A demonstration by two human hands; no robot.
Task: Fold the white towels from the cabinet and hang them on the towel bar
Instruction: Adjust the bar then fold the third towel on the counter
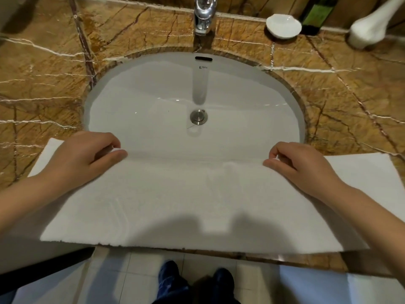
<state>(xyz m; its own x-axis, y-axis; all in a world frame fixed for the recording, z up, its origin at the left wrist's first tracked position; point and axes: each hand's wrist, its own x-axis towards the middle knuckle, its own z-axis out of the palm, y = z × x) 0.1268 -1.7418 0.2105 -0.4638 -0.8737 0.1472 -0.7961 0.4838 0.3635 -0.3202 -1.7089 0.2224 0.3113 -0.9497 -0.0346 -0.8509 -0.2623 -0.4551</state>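
A white towel (190, 200) lies spread flat across the front of the marble counter, and its far edge reaches over the near rim of the sink. My left hand (87, 156) pinches that far edge on the left between thumb and fingers. My right hand (300, 163) pinches the same edge on the right. The towel's near edge hangs slightly past the counter front. No towel bar or cabinet is in view.
A white oval sink (131, 102) with a metal drain (198, 116) sits in the brown marble counter (43, 84). Behind it stand a chrome tap (205, 16), a small white dish (283, 26), a dark green bottle (316, 14) and a white vase (368, 29).
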